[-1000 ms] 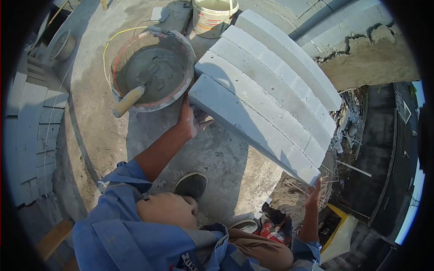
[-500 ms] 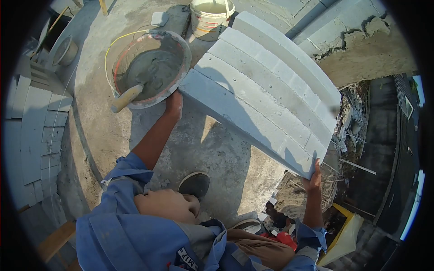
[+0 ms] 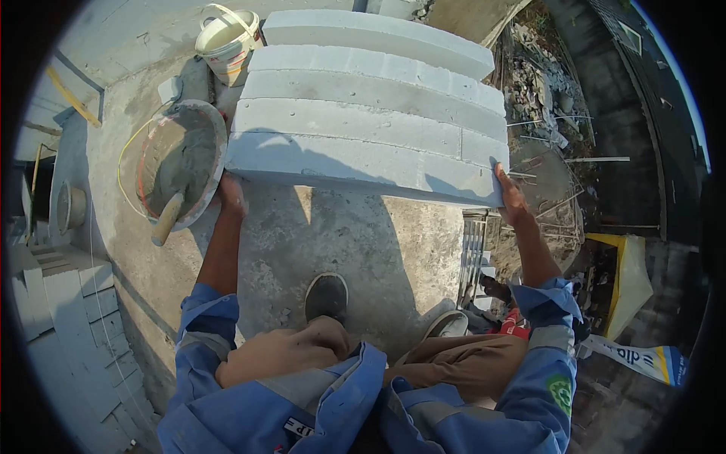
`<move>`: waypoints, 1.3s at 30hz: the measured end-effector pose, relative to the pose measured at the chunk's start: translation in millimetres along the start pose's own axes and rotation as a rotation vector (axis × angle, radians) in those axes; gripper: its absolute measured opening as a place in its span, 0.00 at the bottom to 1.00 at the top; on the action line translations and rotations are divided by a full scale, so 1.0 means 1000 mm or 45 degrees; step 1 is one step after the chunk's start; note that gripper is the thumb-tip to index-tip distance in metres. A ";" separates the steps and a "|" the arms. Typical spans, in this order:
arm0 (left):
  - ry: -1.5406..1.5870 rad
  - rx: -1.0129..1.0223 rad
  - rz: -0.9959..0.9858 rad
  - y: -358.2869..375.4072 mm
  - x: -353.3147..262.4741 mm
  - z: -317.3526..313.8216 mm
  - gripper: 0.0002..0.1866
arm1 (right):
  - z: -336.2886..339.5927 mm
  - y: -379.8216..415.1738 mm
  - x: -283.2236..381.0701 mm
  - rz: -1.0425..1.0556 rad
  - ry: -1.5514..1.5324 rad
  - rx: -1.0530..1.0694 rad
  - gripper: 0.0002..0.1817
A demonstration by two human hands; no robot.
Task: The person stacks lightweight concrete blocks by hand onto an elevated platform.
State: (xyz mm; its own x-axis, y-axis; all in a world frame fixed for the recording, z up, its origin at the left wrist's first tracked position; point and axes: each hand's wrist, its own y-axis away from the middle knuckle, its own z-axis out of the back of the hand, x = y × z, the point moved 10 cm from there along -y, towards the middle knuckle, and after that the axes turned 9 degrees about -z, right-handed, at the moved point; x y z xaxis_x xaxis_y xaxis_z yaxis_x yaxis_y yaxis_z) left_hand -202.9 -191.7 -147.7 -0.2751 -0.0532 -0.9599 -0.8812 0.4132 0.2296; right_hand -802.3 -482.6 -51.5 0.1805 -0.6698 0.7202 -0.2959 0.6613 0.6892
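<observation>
A wall of long pale blocks [image 3: 355,113] lies across the upper middle, with a separate block row behind it. My left hand [image 3: 231,193] is at the left end of the nearest block [image 3: 363,163], its fingers partly hidden beside the mortar tub. At the right end of that block, my right hand [image 3: 512,195] presses with its fingers against the end face. Left of the blocks stands a round tub [image 3: 218,163] of grey mortar [image 3: 185,163]. A wooden-handled tool [image 3: 168,216] rests in it, its handle over the rim.
A white bucket [image 3: 227,47] stands behind the tub. Stacked blocks [image 3: 79,325] are at the lower left. Rubble [image 3: 537,91] and rods lie beyond the floor edge at right. My shoe [image 3: 327,296] is on the concrete floor [image 3: 280,250].
The view has turned, so the blocks now run nearly level across it and the tub appears further left. Both hands remain at the ends of the nearest block.
</observation>
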 end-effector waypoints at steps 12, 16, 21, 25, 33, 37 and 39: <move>-0.126 0.184 -0.178 0.042 -0.010 -0.001 0.36 | 0.059 0.129 -0.014 0.401 0.871 -0.379 0.44; -0.336 0.141 0.158 0.101 0.049 0.020 0.29 | 0.156 0.182 -0.188 -0.004 0.631 -0.642 0.46; -1.126 1.244 0.400 0.254 0.028 -0.105 0.25 | 0.232 0.244 -0.391 -0.312 0.433 -1.110 0.35; -1.429 1.856 0.313 0.336 0.012 -0.198 0.27 | 0.259 0.264 -0.508 -0.434 -0.331 -1.205 0.27; -1.314 2.856 0.448 0.571 0.134 -0.306 0.42 | 0.297 0.245 -0.453 0.252 -1.548 -0.882 0.45; -1.151 2.276 0.517 0.641 0.228 -0.356 0.63 | 0.300 0.230 -0.423 0.417 -1.520 -0.772 0.38; -0.863 1.754 0.995 0.673 0.234 -0.339 0.73 | 0.278 0.227 -0.389 0.385 -1.453 -0.775 0.36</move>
State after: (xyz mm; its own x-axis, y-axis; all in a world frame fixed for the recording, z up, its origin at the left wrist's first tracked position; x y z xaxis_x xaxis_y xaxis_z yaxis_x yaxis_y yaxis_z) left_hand -990.1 -234.0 -163.3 0.0732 0.7375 -0.6713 0.4239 0.5863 0.6903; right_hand -1200.2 -165.9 -197.1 -0.7898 -0.1783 0.5869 0.3338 0.6777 0.6551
